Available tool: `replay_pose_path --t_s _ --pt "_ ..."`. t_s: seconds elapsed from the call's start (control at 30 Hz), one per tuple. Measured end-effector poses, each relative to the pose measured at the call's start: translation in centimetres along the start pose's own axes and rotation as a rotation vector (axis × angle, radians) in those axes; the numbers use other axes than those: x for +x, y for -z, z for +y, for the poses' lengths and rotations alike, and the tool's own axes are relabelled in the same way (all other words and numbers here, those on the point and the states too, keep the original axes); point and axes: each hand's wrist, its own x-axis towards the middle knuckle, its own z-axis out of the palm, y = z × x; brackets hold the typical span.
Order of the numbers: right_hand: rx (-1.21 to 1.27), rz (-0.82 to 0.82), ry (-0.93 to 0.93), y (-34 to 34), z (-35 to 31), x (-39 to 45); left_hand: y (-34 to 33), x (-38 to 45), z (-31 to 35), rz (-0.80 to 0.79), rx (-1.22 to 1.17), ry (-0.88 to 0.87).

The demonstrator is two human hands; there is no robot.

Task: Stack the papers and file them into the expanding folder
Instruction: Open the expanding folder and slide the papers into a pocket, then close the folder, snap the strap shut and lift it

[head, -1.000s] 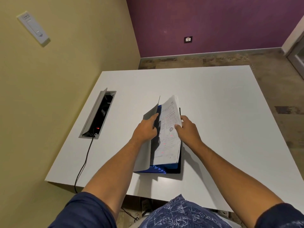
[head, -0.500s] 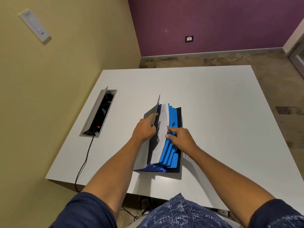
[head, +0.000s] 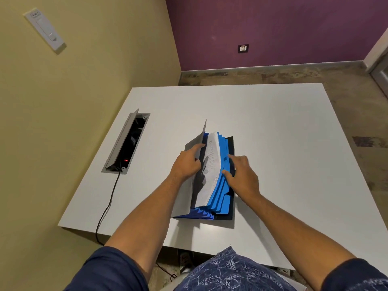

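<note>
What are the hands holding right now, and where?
The left hand holds back the expanding folder's grey front flap near its upper edge. The right hand grips nothing; its fingers press the blue dividers.

Open table on three sides of the expanding folder [head: 218, 206]

We take the folder as our landmark: right of it and beyond it the white table [head: 273, 122] lies bare, so a hand can pass there freely. Left of it, well apart, the open cable box [head: 126, 143] with its raised lid breaks the surface, and its black cord [head: 109, 204] runs off the near edge. At the folder itself, the upright grey flap [head: 200, 139], our left hand [head: 185, 162] and right hand [head: 241, 175] close off both sides of the pockets.
</note>
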Motion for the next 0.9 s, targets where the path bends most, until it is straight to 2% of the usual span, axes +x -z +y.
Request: replay_pose_path --t_s 0.1,0.17,0.23,0.33,0.37,0.43,0.8,0.9 --pt "0.236 0.255 -0.221 0.7 1.3 -0.5 0.0 0.1 0.0 -0.009 -0.002 -0.023" --pt "0.383 0.322 -0.401 0.9 2.6 -0.3 -0.3 0.2 0.0 -0.033 -0.010 -0.034" --pt "0.461 0.195 -0.574 0.6 3.9 0.0 -0.4 0.1 0.1 -0.066 -0.025 -0.031" --pt "0.715 -0.120 -0.727 0.2 4.9 -0.1 -0.8 -0.1 0.8 -0.100 0.004 -0.031" --pt "0.771 -0.190 -0.734 0.1 4.9 -0.3 -1.0 -0.1 1.1 -0.108 0.031 -0.034" --pt "0.832 -0.227 -0.740 -0.2 4.7 -0.8 -1.5 -0.2 1.8 -0.109 0.091 -0.030" --pt "0.796 -0.106 -0.712 -1.7 5.7 -0.7 -5.1 0.2 2.8 -0.169 0.235 -0.050" --pt "0.800 -0.076 -0.722 -1.9 6.0 -0.4 -6.3 0.3 2.3 -0.244 0.257 -0.041"
